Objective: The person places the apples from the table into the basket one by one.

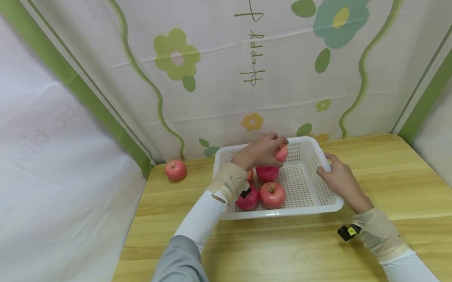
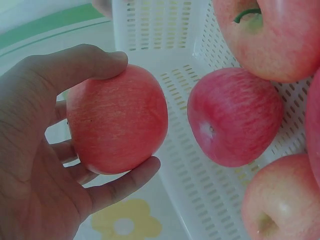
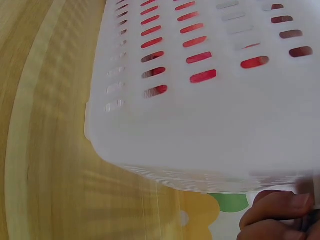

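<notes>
My left hand (image 1: 260, 152) grips a red apple (image 2: 118, 120) over the back part of a white plastic basket (image 1: 280, 213). Its thumb and fingers curl round the fruit in the left wrist view. Below it in the basket lie several more apples, among them a dark pink apple (image 2: 235, 116) and a lighter apple with its stem up (image 1: 273, 195). On the basket's right rim, my right hand (image 1: 340, 179) holds on with the thumb over the edge and the fingers outside. In the right wrist view its fingers (image 3: 280, 212) show only partly at the lower corner.
A single apple (image 1: 176, 170) sits on the wooden table (image 1: 277, 262) to the left of the basket, near the back edge. Behind the table hangs a white cloth (image 1: 221, 92) with printed flowers, and more cloth closes off both sides.
</notes>
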A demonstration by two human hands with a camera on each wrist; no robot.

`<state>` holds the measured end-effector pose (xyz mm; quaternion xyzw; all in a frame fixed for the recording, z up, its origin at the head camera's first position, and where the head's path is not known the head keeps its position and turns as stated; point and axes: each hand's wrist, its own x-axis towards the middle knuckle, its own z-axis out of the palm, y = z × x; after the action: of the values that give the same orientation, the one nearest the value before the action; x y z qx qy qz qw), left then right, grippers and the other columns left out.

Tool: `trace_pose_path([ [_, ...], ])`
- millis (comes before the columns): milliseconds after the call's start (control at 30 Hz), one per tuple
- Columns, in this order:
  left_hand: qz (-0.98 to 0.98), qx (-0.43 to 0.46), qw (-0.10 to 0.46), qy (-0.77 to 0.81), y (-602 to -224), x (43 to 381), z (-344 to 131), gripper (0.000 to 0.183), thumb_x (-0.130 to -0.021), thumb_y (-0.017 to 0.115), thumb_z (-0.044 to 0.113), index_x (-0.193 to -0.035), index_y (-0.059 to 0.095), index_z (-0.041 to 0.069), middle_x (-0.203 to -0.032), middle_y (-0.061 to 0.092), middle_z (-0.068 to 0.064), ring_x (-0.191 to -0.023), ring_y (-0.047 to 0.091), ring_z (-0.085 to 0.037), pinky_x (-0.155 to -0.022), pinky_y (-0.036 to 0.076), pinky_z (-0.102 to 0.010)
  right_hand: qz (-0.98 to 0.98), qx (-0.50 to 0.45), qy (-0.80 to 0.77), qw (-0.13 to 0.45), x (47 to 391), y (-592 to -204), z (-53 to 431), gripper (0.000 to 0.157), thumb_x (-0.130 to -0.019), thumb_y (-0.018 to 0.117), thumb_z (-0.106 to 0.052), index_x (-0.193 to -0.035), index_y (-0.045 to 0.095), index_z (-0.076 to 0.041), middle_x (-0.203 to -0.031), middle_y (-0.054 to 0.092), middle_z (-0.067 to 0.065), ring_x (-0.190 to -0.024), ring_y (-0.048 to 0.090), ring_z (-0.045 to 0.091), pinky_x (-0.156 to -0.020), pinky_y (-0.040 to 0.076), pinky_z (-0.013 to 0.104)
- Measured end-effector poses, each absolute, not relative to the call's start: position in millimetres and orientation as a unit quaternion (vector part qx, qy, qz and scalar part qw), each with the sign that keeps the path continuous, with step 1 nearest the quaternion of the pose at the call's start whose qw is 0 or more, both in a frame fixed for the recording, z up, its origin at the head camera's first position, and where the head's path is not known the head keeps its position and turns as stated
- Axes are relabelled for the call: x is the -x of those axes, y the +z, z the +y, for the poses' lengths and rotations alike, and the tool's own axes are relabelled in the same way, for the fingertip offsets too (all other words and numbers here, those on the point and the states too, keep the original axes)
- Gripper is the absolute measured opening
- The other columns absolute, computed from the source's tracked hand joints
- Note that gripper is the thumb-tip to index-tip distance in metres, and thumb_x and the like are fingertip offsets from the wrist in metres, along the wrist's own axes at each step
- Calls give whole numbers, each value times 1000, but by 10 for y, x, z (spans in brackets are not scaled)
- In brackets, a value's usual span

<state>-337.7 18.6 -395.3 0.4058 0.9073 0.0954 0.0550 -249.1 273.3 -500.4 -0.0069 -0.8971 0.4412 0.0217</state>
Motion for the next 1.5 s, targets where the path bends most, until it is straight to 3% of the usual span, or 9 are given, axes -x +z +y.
trace_pose_path([
  [233,909,-404,68,81,-3937,3378,292,65,-91,76,27,-152,54,17,-141,56,-6,-123,56,-18,-104,53,-35,-898,8,440,20,2501,-5003,2730,71,-108,53,-24,-163,24,9,-137,57,46,-91,79,45,-59,65,40],
  [633,902,-423,77,45,-3977,3410,448,68,-91,78,30,-154,53,20,-136,57,-4,-114,57,-16,-97,52,-28,-902,15,432,19,2501,-4988,2720,71,-108,53,-24,-163,25,10,-136,58,46,-92,78,42,-60,65,38],
  [1033,899,-432,79,6,-4040,3431,589,60,-91,76,31,-147,57,20,-126,60,-2,-104,58,-15,-87,52,-29,-905,10,425,28,2507,-5002,2733,70,-107,54,-24,-162,27,10,-136,58,46,-93,78,44,-62,65,40],
  [1500,892,-443,89,-8,-4079,3463,690,55,-91,74,28,-142,56,20,-123,60,-1,-104,57,-15,-86,50,-28,-901,8,432,26,2500,-4996,2739,69,-107,54,-24,-161,28,10,-135,59,46,-92,78,42,-61,65,40],
])
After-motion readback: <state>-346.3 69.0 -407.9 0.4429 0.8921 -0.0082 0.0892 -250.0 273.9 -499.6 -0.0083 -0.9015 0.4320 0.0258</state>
